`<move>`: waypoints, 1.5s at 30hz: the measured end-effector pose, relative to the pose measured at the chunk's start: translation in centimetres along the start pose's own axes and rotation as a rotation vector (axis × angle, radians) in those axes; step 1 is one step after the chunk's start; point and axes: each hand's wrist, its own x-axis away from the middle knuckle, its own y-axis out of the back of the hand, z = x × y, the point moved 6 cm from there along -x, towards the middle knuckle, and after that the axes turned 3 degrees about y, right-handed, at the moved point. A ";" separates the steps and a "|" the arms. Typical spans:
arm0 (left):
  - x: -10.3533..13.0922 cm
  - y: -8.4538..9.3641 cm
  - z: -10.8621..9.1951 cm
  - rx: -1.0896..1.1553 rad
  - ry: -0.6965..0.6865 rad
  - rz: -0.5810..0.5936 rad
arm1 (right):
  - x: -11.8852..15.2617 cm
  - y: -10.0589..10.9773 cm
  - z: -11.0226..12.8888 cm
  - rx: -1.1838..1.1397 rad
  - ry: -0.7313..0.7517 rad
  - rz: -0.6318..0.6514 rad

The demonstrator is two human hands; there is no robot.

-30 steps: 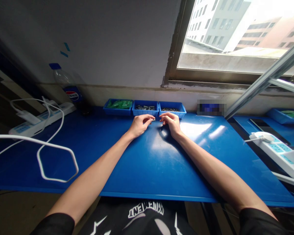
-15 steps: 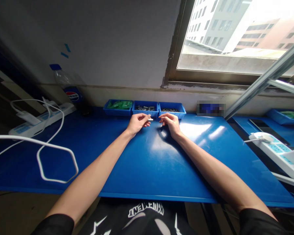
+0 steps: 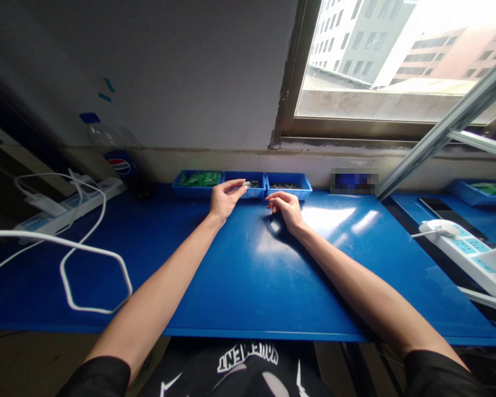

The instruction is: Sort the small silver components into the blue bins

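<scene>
My left hand [image 3: 225,199] is at the front of the middle blue bin [image 3: 257,193], thumb and fingertips closed on a small metallic piece [image 3: 246,183]. Small grey metal parts lie in that bin. My right hand [image 3: 286,208] hovers just in front of the right blue bin [image 3: 303,193], which holds thin dark metal pieces [image 3: 284,186]. Its fingers are curled together, and whatever may be between the fingertips is too small to make out. On the left, another blue bin [image 3: 186,192] contains green items [image 3: 200,178].
A cola bottle [image 3: 122,160] stands at the back left of the blue table [image 3: 231,275], near a power strip [image 3: 45,215] and a looping white cable [image 3: 95,251]. A metal frame [image 3: 438,129], another power strip [image 3: 463,242] and a further bin [image 3: 475,196] are at right.
My left hand has moved up and slightly left, from above the table to the middle bin's edge, with the small piece in its fingertips. My right hand has barely moved.
</scene>
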 end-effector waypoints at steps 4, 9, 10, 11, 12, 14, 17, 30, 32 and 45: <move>-0.3 -0.4 0.0 0.034 -0.012 0.067 | 0.1 0.0 0.1 0.017 -0.005 -0.002; 0.3 0.0 -0.7 -0.142 -0.112 0.109 | 0.1 0.0 0.2 0.012 -0.002 0.002; 0.5 0.0 -0.9 -0.209 -0.133 0.123 | 0.1 -0.1 0.3 0.014 -0.001 0.005; 0.7 0.0 -1.1 -0.286 -0.152 0.141 | 0.1 -0.1 0.3 0.022 -0.001 0.010; 0.9 -0.1 -1.2 -0.372 -0.173 0.159 | 0.1 -0.2 0.4 0.031 -0.001 0.016; 1.4 -0.2 -1.3 -0.544 -0.222 0.186 | 0.3 -0.4 0.5 0.054 0.003 0.030; 1.9 -0.4 -0.9 -0.756 -0.274 0.229 | 0.5 -0.6 0.8 0.125 0.019 0.050; 2.3 -0.1 0.9 -0.944 -0.238 0.333 | 0.5 -0.6 0.6 0.476 0.067 0.017; 2.4 -0.1 0.9 -0.950 -0.238 0.337 | 0.4 -0.8 0.5 0.483 0.065 0.049; 2.7 -0.2 0.9 -0.992 -0.232 0.356 | 0.6 -1.5 0.3 0.551 0.047 0.174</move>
